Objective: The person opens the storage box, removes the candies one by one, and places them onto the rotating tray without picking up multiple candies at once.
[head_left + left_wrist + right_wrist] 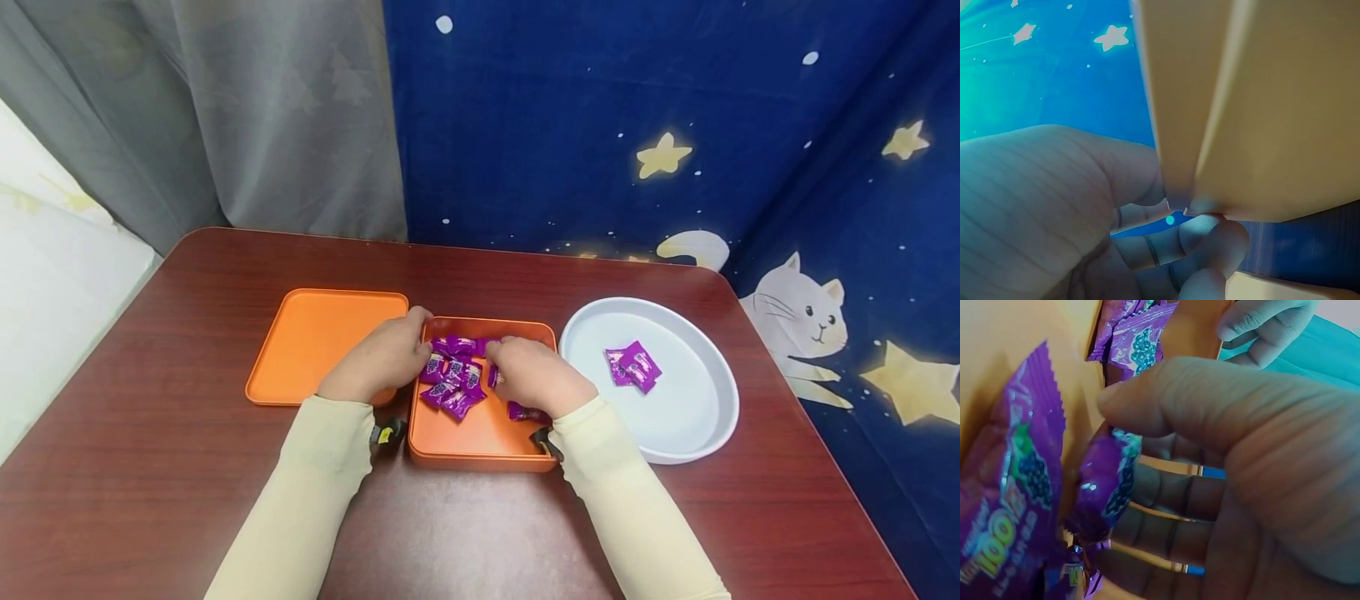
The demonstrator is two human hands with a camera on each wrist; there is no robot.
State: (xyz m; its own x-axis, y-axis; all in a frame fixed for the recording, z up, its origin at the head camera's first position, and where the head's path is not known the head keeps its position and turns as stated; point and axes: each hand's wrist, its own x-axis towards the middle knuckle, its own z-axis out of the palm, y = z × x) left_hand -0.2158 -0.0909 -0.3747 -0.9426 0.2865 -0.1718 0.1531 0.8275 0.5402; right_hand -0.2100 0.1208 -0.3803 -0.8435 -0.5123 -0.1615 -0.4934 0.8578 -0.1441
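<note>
An orange box (491, 429) stands in the middle of the table, with several purple candies (453, 375) inside, mostly grouped at its left. My left hand (386, 354) grips the box's left wall. In the left wrist view, the thumb and curled fingers (1213, 234) meet at its edge. Inside the box's right part, my right hand (540, 375) pinches one wrapped candy (1104, 481) between thumb and fingers; grapes are printed on the wrapper. Close by lies another candy (1016, 481), large in the right wrist view.
Left of the box lies a flat orange lid (322, 346), partly behind my left hand. On the right a round white tray (686, 433) carries a few purple candies (637, 367). Curtains (525, 125) hang behind the brown table (187, 483).
</note>
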